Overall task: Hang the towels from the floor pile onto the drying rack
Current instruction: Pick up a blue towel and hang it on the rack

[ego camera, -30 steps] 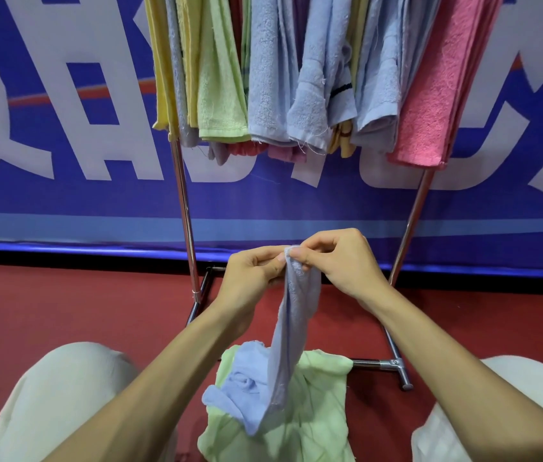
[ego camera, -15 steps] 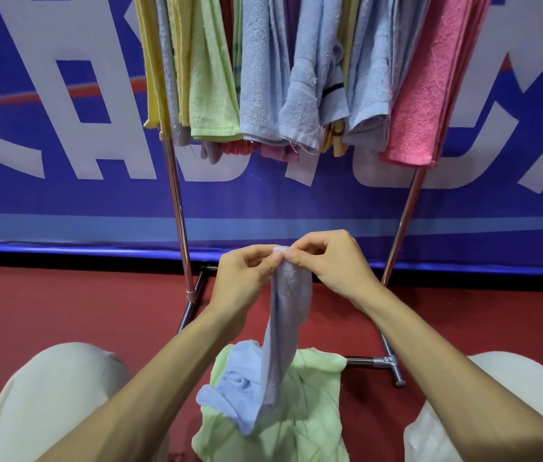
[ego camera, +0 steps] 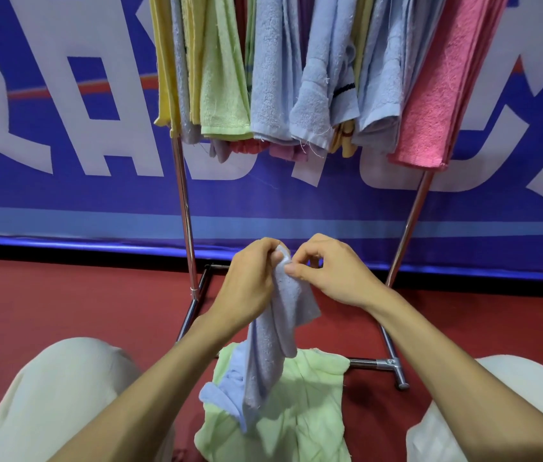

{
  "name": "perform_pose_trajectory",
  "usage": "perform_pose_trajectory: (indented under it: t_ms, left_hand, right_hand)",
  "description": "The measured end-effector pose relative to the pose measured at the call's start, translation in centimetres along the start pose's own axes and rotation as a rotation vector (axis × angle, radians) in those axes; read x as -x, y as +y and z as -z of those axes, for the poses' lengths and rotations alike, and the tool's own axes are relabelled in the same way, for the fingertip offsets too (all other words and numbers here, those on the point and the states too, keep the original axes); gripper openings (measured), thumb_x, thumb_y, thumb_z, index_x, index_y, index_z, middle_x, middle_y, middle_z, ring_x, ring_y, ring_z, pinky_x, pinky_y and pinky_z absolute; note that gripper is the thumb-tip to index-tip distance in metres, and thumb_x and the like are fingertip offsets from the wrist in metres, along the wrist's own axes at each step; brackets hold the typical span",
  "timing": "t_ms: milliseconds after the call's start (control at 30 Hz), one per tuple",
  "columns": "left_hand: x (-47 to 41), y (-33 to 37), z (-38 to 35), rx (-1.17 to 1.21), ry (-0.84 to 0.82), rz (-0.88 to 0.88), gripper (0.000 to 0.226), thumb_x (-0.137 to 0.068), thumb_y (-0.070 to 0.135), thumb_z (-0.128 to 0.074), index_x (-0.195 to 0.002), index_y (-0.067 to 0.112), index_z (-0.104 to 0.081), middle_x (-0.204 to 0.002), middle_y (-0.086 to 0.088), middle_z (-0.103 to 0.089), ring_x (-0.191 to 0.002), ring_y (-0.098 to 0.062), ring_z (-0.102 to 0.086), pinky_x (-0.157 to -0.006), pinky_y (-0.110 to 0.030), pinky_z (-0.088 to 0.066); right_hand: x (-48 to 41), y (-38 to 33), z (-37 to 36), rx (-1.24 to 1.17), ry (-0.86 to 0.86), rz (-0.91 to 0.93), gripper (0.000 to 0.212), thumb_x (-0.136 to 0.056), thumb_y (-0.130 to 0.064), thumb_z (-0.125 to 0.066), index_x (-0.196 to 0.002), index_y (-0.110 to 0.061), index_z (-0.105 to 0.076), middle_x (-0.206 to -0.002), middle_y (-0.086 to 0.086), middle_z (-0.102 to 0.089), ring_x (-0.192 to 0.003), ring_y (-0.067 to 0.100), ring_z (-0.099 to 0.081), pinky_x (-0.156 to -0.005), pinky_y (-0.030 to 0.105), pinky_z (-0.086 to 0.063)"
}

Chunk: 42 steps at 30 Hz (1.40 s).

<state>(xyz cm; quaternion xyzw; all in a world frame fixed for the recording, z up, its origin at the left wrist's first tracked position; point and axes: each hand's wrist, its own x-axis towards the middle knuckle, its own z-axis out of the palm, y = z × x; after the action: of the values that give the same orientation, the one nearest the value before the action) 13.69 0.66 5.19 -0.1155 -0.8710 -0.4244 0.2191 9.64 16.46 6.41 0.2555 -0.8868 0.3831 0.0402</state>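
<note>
Right now both hands hold a blue towel [ego camera: 273, 355] up by its top end. The left hand [ego camera: 250, 285] has its fingers curled tight round the towel. The right hand [ego camera: 333, 271] pinches the same end with thumb and finger, just beside the left. The towel hangs down between the arms, and its bottom lies bunched on a green towel [ego camera: 306, 405] on the red floor [ego camera: 63, 301]. Behind stands the rack [ego camera: 181, 201], full of hung towels [ego camera: 270, 78], with a pink towel [ego camera: 436, 95] at the right.
</note>
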Motion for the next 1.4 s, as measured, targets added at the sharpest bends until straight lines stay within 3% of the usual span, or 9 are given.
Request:
perform_pose_trajectory:
  t_ms: [100, 167, 367, 500, 700, 800, 1000, 1167, 1400]
  left_hand:
    - [0.2, 0.0, 0.0, 0.029, -0.050, -0.004, 0.010, -0.096, 0.004, -0.043, -0.095, 0.006, -0.053, -0.090, 0.000, -0.061, -0.077, -0.008, -0.049, -0.066, -0.009, -0.037]
    - [0.0, -0.1, 0.0, 0.097, -0.047, 0.074, 0.010, -0.100, 0.009, -0.040, -0.098, 0.007, -0.050, -0.090, 0.001, -0.060, -0.076, -0.009, -0.049, -0.065, -0.011, -0.037]
    - [-1.7, -0.4, 0.7, 0.516, 0.185, 0.409, 0.018, -0.102, 0.017, -0.037, -0.100, 0.014, -0.055, -0.094, -0.002, -0.058, -0.087, -0.014, -0.053, -0.081, -0.030, -0.044]
    - [-2.8, -1.1, 2.5, 0.642, 0.399, 0.549, 0.021, -0.096, 0.015, -0.037, -0.101, 0.018, -0.058, -0.095, -0.005, -0.055, -0.088, -0.019, -0.051, -0.082, -0.034, -0.042]
    - [-2.8, -1.7, 4.0, 0.520, 0.423, 0.459, 0.019, -0.103, 0.018, -0.035, -0.110, 0.020, -0.053, -0.097, 0.001, -0.050, -0.080, -0.012, -0.045, -0.076, -0.027, -0.037]
    - [-2.6, -1.9, 4.7, 0.437, 0.317, 0.341, 0.015, -0.102, 0.023, -0.043, -0.106, 0.015, -0.055, -0.092, 0.006, -0.052, -0.081, -0.007, -0.047, -0.075, -0.020, -0.038]
    - [-2.5, -2.3, 5.7, 0.140, 0.189, 0.152, 0.011, -0.084, 0.017, -0.072, -0.090, 0.019, -0.064, -0.080, 0.000, -0.065, -0.069, -0.005, -0.055, -0.062, -0.015, -0.043]
    - [-2.3, -1.8, 5.3, -0.231, 0.174, 0.049, 0.016, -0.082, 0.017, -0.074, -0.097, 0.013, -0.075, -0.086, 0.000, -0.073, -0.070, -0.006, -0.056, -0.065, -0.001, -0.035]
    - [-2.2, -1.5, 4.5, -0.282, 0.165, 0.032, 0.015, -0.090, 0.010, -0.064, -0.101, 0.009, -0.074, -0.094, -0.003, -0.074, -0.085, -0.018, -0.065, -0.072, -0.019, -0.038]
  right_hand:
    - [0.1, 0.2, -0.4, 0.009, -0.089, 0.022, 0.026, -0.089, -0.032, -0.067, -0.066, -0.026, -0.058, -0.093, 0.001, -0.058, -0.081, 0.006, -0.054, -0.076, 0.012, -0.040]
    - [0.1, 0.5, -0.6, 0.025, -0.140, 0.026, 0.029, -0.091, -0.034, -0.063, -0.070, -0.015, -0.058, -0.097, 0.004, -0.062, -0.091, 0.013, -0.056, -0.085, 0.025, -0.045]
    - [0.2, 1.0, -0.2, 0.125, -0.261, -0.016, 0.036, -0.091, -0.038, -0.061, -0.069, -0.013, -0.048, -0.066, 0.000, -0.045, -0.063, 0.014, -0.036, -0.063, 0.034, -0.033]
    - [0.0, 1.5, 0.1, 0.109, -0.210, -0.047, 0.022, -0.089, -0.037, -0.065, -0.075, -0.021, -0.063, -0.074, -0.003, -0.066, -0.068, 0.014, -0.054, -0.072, 0.033, -0.046]
    - [-0.4, 1.1, 0.8, 0.039, 0.003, -0.026, 0.014, -0.085, -0.024, -0.072, -0.074, -0.018, -0.066, -0.069, -0.006, -0.069, -0.065, 0.007, -0.062, -0.067, 0.022, -0.046]
    - [-0.7, 1.4, 1.1, -0.094, 0.166, -0.086, 0.017, -0.083, -0.021, -0.072, -0.068, -0.021, -0.063, -0.066, -0.004, -0.067, -0.068, 0.015, -0.065, -0.071, 0.030, -0.049]
    - [-0.8, 1.8, 2.2, -0.343, 0.372, -0.204, 0.022, -0.076, -0.010, -0.068, -0.063, -0.020, -0.054, -0.051, -0.008, -0.050, -0.054, 0.012, -0.042, -0.059, 0.032, -0.038]
    - [-0.6, 2.1, 3.0, -0.285, 0.406, -0.201, 0.016, -0.078, -0.010, -0.074, -0.082, -0.023, -0.066, -0.060, -0.005, -0.063, -0.055, 0.011, -0.050, -0.061, 0.028, -0.044]
    - [0.0, 2.6, 3.1, 0.008, 0.377, -0.219, 0.025, -0.075, -0.007, -0.079, -0.099, -0.013, -0.077, -0.072, -0.005, -0.066, -0.059, -0.003, -0.052, -0.060, 0.001, -0.038]
